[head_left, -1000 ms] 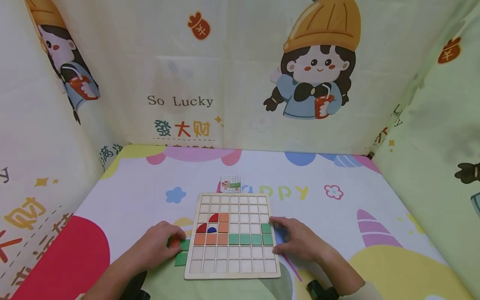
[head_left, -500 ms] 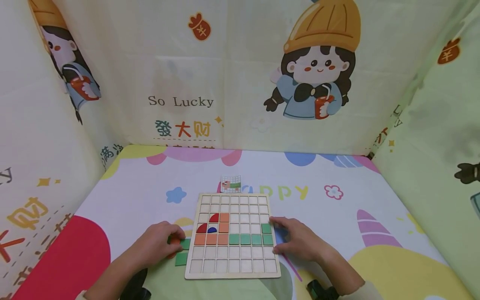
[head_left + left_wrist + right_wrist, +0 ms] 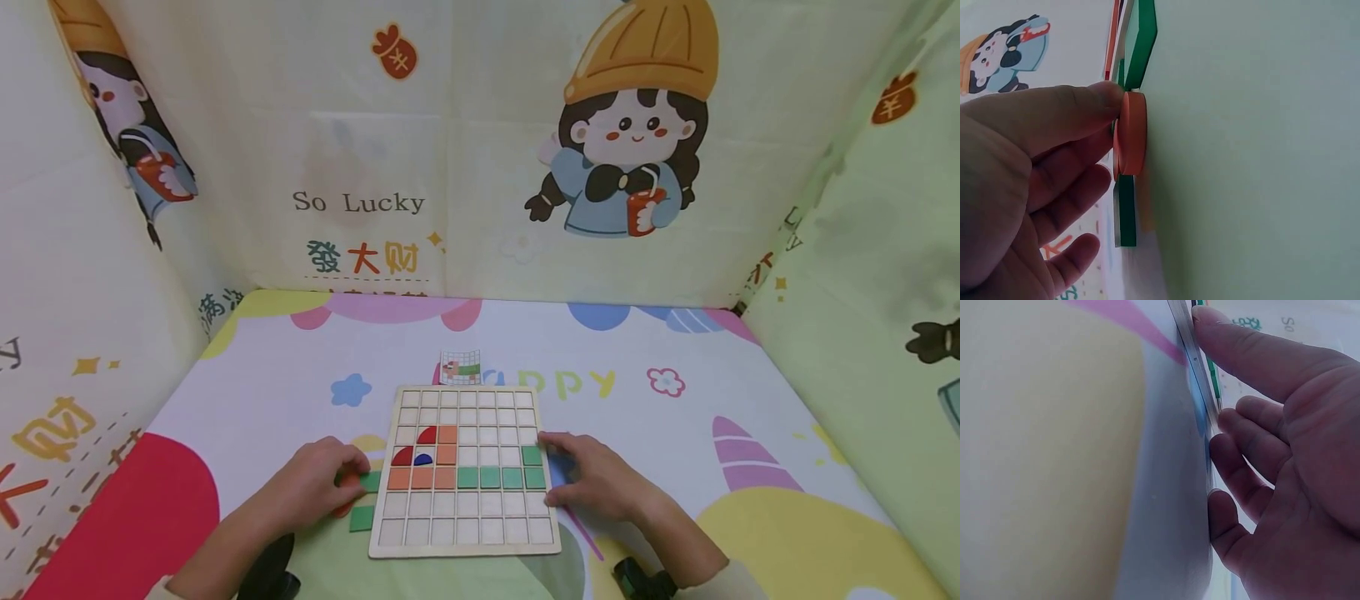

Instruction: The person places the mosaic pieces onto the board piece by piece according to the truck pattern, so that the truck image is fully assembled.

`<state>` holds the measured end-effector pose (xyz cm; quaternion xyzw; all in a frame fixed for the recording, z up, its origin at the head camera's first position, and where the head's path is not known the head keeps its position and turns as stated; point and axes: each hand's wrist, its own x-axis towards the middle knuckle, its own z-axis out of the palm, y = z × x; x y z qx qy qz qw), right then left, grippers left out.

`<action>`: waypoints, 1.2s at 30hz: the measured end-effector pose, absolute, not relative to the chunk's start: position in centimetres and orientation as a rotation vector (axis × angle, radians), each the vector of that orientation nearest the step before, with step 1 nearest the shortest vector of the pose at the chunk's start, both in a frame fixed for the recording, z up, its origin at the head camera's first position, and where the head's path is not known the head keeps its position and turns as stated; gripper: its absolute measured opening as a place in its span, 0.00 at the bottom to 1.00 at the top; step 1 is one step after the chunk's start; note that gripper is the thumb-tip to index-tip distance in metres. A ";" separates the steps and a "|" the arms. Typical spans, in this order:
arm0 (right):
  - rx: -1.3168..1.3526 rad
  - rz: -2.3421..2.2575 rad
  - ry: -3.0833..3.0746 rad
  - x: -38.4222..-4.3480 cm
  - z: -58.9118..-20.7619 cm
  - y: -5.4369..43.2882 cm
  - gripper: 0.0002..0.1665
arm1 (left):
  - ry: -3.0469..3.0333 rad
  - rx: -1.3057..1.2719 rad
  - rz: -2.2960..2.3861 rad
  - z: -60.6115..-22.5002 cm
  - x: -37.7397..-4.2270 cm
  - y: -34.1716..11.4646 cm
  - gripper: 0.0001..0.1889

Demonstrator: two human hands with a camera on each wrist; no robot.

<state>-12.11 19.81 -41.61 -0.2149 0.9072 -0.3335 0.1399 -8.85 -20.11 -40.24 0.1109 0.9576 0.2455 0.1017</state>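
A wooden grid board [image 3: 468, 550] lies on the table between the hands. Orange squares [image 3: 446, 454], two red rounded pieces [image 3: 427, 435], a blue half-round piece [image 3: 423, 459] and several green squares [image 3: 490, 477] sit in its cells. At the board's left side, my left hand [image 3: 315, 479] pinches a green tile [image 3: 371, 482] between thumb and index finger. Round orange pieces [image 3: 1135, 134] lie under that hand, with another green tile [image 3: 1126, 212] beside them. My right hand [image 3: 600, 475] rests thumb and fingertips against the board's right edge [image 3: 1194, 356], fingers loosely bent.
A loose green tile [image 3: 362, 518] lies left of the board's near corner. Behind the board is a small card [image 3: 461, 367] with a coloured grid picture. Patterned cloth walls [image 3: 480, 167] enclose the table [image 3: 660, 358] at the back and sides.
The green tile at my left fingertips has shifted slightly away from me, widening its gap to the nearer loose tile. My right hand and the board have not visibly moved.
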 end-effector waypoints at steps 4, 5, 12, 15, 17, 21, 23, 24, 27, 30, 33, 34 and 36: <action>-0.628 -0.957 2.617 -12.1 -41.6 19.8 0.47 | 2.825 0.295 0.723 -40.2 -9.1 -20.0 0.09; -0.630 -0.955 2.617 -12.1 -41.5 19.8 0.47 | 2.822 0.278 0.726 -40.2 -9.1 -20.0 0.09; -0.622 -0.938 2.628 -12.2 -41.4 19.7 0.46 | 2.825 0.268 0.727 -39.6 -9.3 -19.8 0.09; -0.619 -0.938 2.632 -12.2 -41.5 19.7 0.46 | 2.834 0.285 0.714 -39.5 -9.4 -19.8 0.09; -0.620 -0.939 2.633 -12.2 -41.5 19.7 0.46 | 2.838 0.291 0.710 -39.4 -9.4 -19.7 0.09; -0.623 -0.941 2.631 -12.1 -41.6 19.8 0.47 | 2.840 0.288 0.701 -39.2 -9.4 -19.6 0.09; -0.622 -0.942 2.630 -12.1 -41.6 19.8 0.47 | 2.843 0.287 0.702 -39.0 -9.3 -19.6 0.09; -0.620 -0.944 2.629 -12.1 -41.6 19.8 0.47 | 2.844 0.287 0.703 -38.9 -9.3 -19.6 0.09; -0.615 -0.948 2.630 -12.1 -41.5 19.8 0.47 | 2.860 0.315 0.711 -38.7 -9.3 -19.5 0.10; -0.614 -0.951 2.630 -12.1 -41.5 19.8 0.47 | 2.874 0.353 0.724 -38.6 -9.3 -19.3 0.10; -0.620 -0.951 2.628 -12.1 -41.6 19.8 0.47 | 2.876 0.370 0.739 -38.4 -9.3 -19.1 0.10; -0.621 -0.951 2.628 -12.1 -41.6 19.8 0.47 | 2.877 0.376 0.741 -38.4 -9.3 -19.0 0.10; -0.623 -0.954 2.627 -12.1 -41.6 19.8 0.47 | 2.882 0.397 0.752 -38.3 -9.3 -18.8 0.10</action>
